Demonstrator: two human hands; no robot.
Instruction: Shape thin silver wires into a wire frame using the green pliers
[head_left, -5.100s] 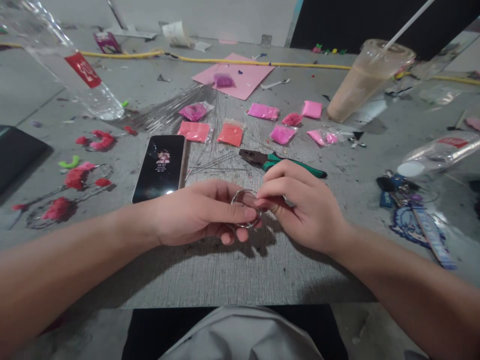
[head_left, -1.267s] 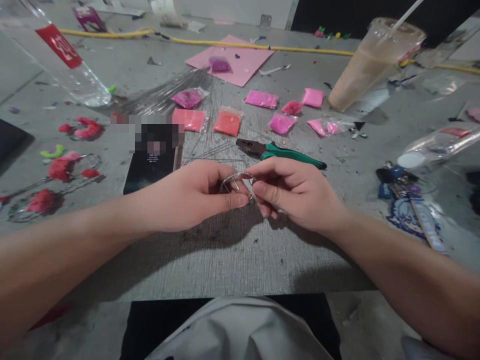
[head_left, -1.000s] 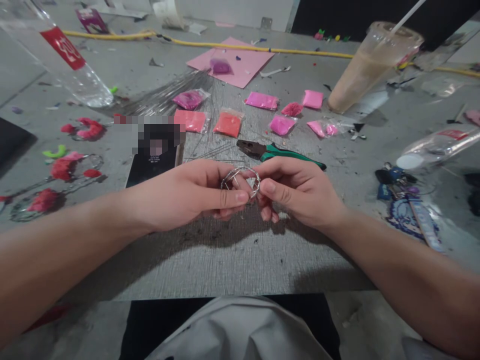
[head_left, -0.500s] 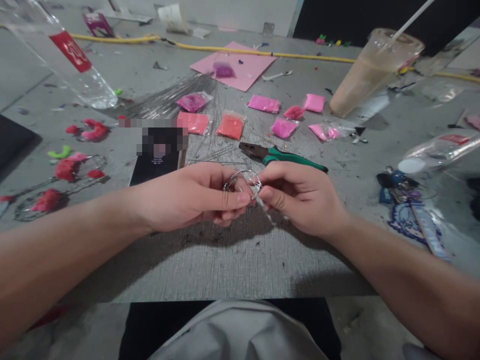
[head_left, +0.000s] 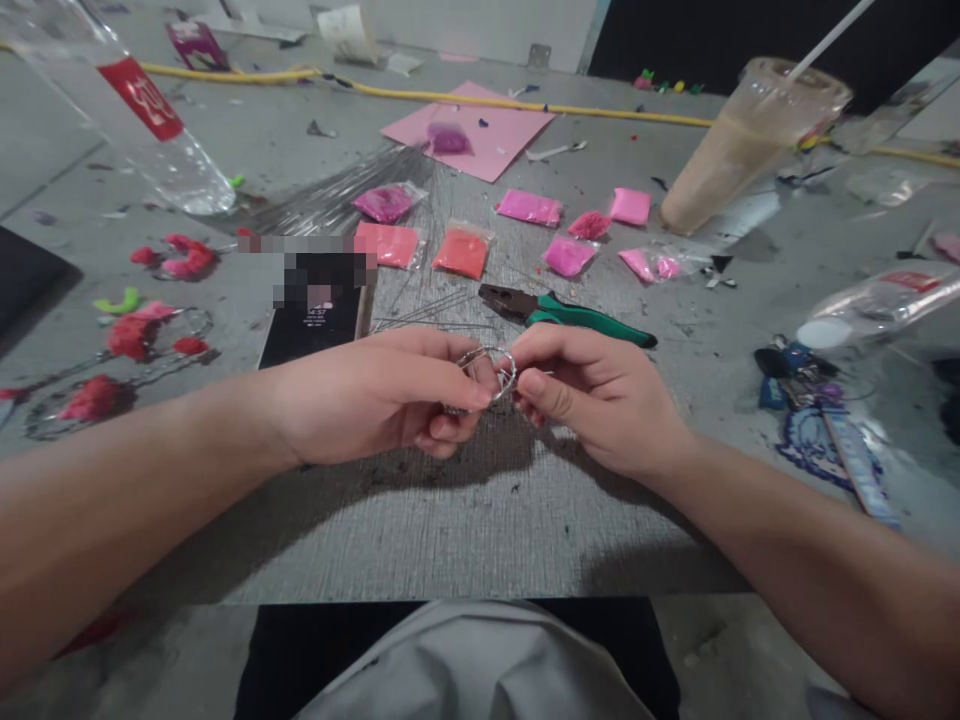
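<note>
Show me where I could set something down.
The widest fairly bare patch lies from the left hand and right hand to the near edge of the table. A smaller one lies between pliers and blue trinkets. Crowded: packets past the pliers, red shapes left of the phone.

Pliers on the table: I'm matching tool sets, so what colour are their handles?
The handles are green with black, seen best in the head view.

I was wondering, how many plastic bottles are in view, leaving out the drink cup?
2: a red-labelled bottle stands on the left, beyond the left hand; a white-capped bottle lies at the right edge. Both run partly out of the picture.
</note>
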